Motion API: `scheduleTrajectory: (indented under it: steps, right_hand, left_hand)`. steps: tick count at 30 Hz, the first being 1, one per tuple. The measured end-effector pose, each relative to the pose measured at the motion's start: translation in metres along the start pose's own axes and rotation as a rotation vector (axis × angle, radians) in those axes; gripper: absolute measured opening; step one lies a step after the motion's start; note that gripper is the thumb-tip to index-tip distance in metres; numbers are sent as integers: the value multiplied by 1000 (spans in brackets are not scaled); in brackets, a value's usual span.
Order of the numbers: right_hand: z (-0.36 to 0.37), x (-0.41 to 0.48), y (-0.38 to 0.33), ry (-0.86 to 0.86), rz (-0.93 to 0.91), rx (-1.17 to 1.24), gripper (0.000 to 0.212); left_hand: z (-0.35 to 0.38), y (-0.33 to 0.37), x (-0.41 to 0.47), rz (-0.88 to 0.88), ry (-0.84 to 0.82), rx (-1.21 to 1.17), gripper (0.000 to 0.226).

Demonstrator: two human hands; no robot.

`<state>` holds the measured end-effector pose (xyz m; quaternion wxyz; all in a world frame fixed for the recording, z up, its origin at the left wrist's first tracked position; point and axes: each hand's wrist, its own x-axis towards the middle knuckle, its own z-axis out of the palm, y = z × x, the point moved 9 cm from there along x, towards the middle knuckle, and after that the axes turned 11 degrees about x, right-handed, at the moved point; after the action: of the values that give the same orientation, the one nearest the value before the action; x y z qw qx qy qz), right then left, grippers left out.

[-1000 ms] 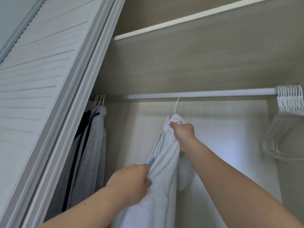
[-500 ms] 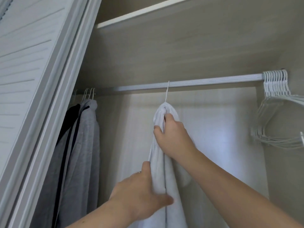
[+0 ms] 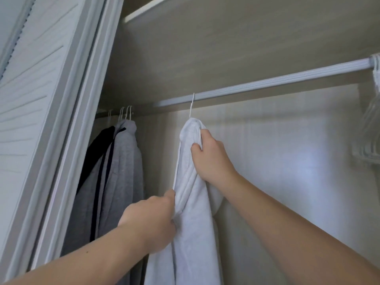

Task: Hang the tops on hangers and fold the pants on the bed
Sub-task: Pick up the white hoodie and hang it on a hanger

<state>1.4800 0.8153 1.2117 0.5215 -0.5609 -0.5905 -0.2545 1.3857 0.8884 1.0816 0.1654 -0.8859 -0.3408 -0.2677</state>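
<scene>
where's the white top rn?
Head view, centre: the white top hangs from the closet rail on its hanger, right of the grey tops; the right hand grips it near the top, the left hand lower down.

- The rail (image 3: 267,82) runs across the wardrobe, under the shelf (image 3: 226,42).
- The top (image 3: 193,212) hangs from the rail by its hanger hook (image 3: 192,105).
- To its left, apart, other garments (image 3: 125,171) hang at the rail's left end, beside the door (image 3: 30,99).
- Bare hangers (image 3: 369,130) hang at the rail's right end.
- The right hand (image 3: 211,157) grips the top high up; the left hand (image 3: 150,223) grips its left edge lower down.
</scene>
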Motion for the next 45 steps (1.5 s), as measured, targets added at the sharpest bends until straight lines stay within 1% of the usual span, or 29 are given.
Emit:
scheduleTrajectory:
  steps: [3, 6, 9, 10, 13, 14, 15, 16, 18, 19, 21, 23, 26, 28, 30, 33, 36, 38, 41, 43, 45]
  right_hand:
    - [28, 10, 15, -34, 22, 41, 16]
    - [64, 24, 31, -63, 41, 88, 30]
    - [109, 41, 41, -108, 56, 112, 32]
    - [125, 48, 42, -122, 63, 117, 34]
    - [170, 69, 41, -159, 93, 145, 40]
    - [184, 76, 40, -169, 105, 159, 42]
    - [196, 83, 38, -180, 110, 166, 43]
    - [208, 89, 36, -192, 106, 173, 39]
    - [229, 101, 32, -213, 98, 178, 25]
    - [238, 105, 31, -223, 98, 176, 24]
    - [256, 113, 32, -242, 109, 164, 34]
    - [272, 119, 34, -266, 126, 160, 40]
    - [287, 120, 40, -287, 158, 198, 43]
    - [288, 112, 46, -292, 169, 263, 43]
    - [282, 103, 50, -312, 141, 326, 50]
    - [258, 90, 49, -345, 66, 370, 60]
    - [226, 76, 31, -333, -67, 333, 64]
    - [200, 60, 8, -265, -209, 257, 67]
    - [169, 29, -40, -148, -398, 217, 68]
    - [154, 9, -75, -91, -451, 243, 65]
    - [144, -9, -115, -79, -492, 252, 65]
  left_hand:
    - [6, -20, 3, -49, -20, 47, 19]
    - [15, -44, 4, -122, -39, 49, 21]
    - [24, -67, 6, -199, -59, 75, 25]
    - [26, -74, 7, -217, -65, 101, 28]
    - [27, -91, 15, -265, -74, 165, 46]
    - [26, -97, 18, -287, -80, 172, 48]
    - [25, -104, 20, -311, -84, 175, 46]
    - [24, -110, 23, -333, -87, 176, 42]
    - [25, -122, 28, -368, -98, 188, 33]
    - [26, -127, 30, -379, -105, 205, 30]
    - [25, -135, 33, -379, -116, 307, 26]
    - [27, -140, 35, -371, -149, 438, 27]
    - [30, -143, 37, -343, -187, 575, 31]
    - [31, -136, 34, -272, -190, 653, 31]
    - [30, -123, 31, -180, -166, 717, 30]
    - [16, -104, 19, -63, -53, 802, 23]
    - [-3, -88, -5, 61, 63, 853, 22]
    - [-20, -83, -28, 131, 132, 858, 27]
    - [-51, -89, -72, 163, 185, 907, 34]
    - [-75, -99, -104, 145, 229, 924, 38]
    - [-99, -111, -138, 111, 237, 944, 45]
